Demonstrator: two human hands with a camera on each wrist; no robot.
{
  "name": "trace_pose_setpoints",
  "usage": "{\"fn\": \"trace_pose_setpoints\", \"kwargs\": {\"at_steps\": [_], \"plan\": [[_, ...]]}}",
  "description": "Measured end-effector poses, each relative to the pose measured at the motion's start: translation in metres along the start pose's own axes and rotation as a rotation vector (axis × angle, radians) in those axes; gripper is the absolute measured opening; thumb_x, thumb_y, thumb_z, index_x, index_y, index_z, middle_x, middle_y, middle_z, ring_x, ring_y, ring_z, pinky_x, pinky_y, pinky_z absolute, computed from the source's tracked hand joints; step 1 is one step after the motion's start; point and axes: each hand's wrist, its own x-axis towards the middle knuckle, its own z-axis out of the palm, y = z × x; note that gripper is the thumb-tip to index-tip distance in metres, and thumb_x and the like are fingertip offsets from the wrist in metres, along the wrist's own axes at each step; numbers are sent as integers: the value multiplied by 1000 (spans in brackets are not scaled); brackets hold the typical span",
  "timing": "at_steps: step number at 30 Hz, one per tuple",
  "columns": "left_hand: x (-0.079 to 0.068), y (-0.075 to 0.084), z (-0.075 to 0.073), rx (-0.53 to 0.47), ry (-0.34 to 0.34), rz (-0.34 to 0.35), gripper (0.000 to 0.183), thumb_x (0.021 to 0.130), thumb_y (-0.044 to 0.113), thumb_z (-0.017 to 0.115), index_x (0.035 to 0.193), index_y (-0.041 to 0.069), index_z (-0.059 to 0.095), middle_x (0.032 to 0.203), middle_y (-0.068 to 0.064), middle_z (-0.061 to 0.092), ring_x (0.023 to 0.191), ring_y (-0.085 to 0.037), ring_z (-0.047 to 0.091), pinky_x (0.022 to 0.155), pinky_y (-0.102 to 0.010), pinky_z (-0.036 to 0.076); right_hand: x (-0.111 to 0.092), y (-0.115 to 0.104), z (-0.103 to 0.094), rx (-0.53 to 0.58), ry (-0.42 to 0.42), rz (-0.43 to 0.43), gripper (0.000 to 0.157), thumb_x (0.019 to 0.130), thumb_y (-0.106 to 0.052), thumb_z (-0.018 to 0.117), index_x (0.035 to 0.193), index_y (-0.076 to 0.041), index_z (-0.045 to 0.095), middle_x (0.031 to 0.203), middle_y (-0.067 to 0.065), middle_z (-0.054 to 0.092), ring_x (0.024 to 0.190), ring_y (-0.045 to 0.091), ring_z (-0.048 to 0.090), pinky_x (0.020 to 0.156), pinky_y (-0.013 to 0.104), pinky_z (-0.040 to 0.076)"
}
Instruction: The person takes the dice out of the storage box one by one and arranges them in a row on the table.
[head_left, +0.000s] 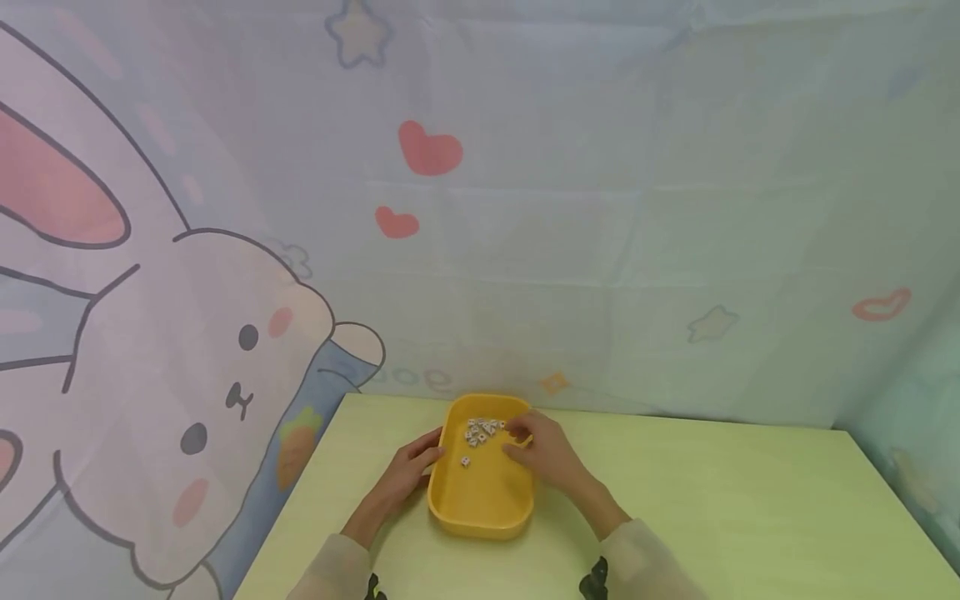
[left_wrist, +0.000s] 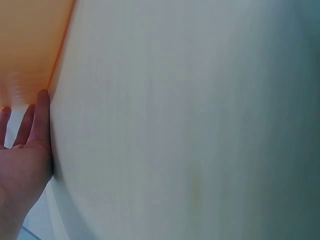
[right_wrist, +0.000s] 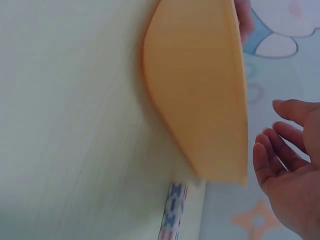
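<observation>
A yellow tray stands on the table, with several small white dice clustered toward its far end. A single die lies apart from them, nearer the left wall. My left hand is at the tray's left side; in the left wrist view its straight fingers reach the outer wall, and in the head view the thumb lies at the rim. Over the right rim, my right hand has its fingers loosely bent beside the dice. Nothing shows between its thumb and fingers in the right wrist view.
The pale table stretches to the right of the tray. Behind it hangs a cloth printed with a rabbit, hearts and stars. A narrow strip with blue and red print shows beyond the tray in the right wrist view.
</observation>
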Motion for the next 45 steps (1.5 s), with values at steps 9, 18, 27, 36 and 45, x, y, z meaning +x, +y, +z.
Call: {"fn": "trace_pose_setpoints", "kwargs": {"at_steps": [9, 18, 27, 36, 45], "plan": [[0, 0, -1, 4, -8, 1, 55, 110, 20, 57, 161, 6, 45, 164, -19, 44, 136, -36, 58, 104, -46, 57, 18, -15, 49, 31, -86, 9, 37, 90, -9, 83, 121, 8, 71, 116, 21, 70, 106, 38, 67, 93, 50, 59], [-1, 2, 0, 3, -3, 6, 56, 110, 21, 59, 161, 5, 45, 164, -19, 43, 139, -36, 55, 106, -46, 55, 19, -14, 73, -125, -220, 104, 56, 88, -21, 84, 134, 7, 66, 139, 22, 64, 135, 41, 55, 118, 54, 41], [-1, 1, 4, 8, -10, 5, 57, 108, 22, 62, 160, 5, 46, 162, -20, 46, 138, -36, 56, 104, -45, 56, 10, -14, 81, -204, -211, 107, 38, 85, -16, 79, 117, 4, 71, 121, 17, 61, 113, 39, 55, 104, 53, 48], [-4, 2, 2, 0, -3, 2, 56, 109, 22, 61, 160, 5, 46, 163, -19, 44, 138, -35, 56, 104, -44, 57, 11, -8, 88, -247, -183, 64, 11, 81, 1, 72, 88, -7, 71, 91, 0, 56, 87, 22, 52, 82, 39, 51], [-3, 6, 5, 8, -35, 22, 56, 111, 20, 57, 162, 4, 43, 165, -18, 42, 142, -36, 52, 105, -45, 56, 18, -21, 76, -249, -238, 35, 7, 90, -2, 70, 88, -9, 68, 85, -2, 63, 82, 16, 59, 82, 36, 54]]}}
